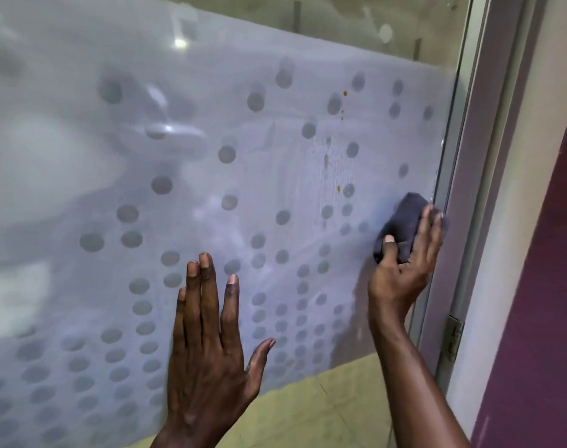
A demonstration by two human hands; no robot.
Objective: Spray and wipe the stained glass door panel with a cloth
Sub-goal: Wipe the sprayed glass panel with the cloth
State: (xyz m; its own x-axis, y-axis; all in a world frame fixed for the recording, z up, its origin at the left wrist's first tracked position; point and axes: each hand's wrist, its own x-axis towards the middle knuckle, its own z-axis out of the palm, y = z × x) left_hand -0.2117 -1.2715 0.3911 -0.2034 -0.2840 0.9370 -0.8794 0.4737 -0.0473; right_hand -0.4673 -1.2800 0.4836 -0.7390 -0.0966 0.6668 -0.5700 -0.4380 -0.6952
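The glass door panel (pixel 211 176) fills most of the view, covered with a frosted film dotted with clear circles. Small brown stains (pixel 344 92) run down its right part, with wet streaks (pixel 324 176) beside them. My right hand (pixel 405 263) presses a bunched dark grey-blue cloth (pixel 401 221) against the glass close to the panel's right edge, below the stains. My left hand (pixel 207 337) lies flat on the glass lower down, fingers spread, holding nothing. No spray bottle is in view.
A grey metal door frame (pixel 469 176) runs down the right side, with a hinge (pixel 452 337) low on it. Beyond it are a white strip and a purple wall (pixel 541 286). Clear glass below the film shows a yellowish floor (pixel 324 402).
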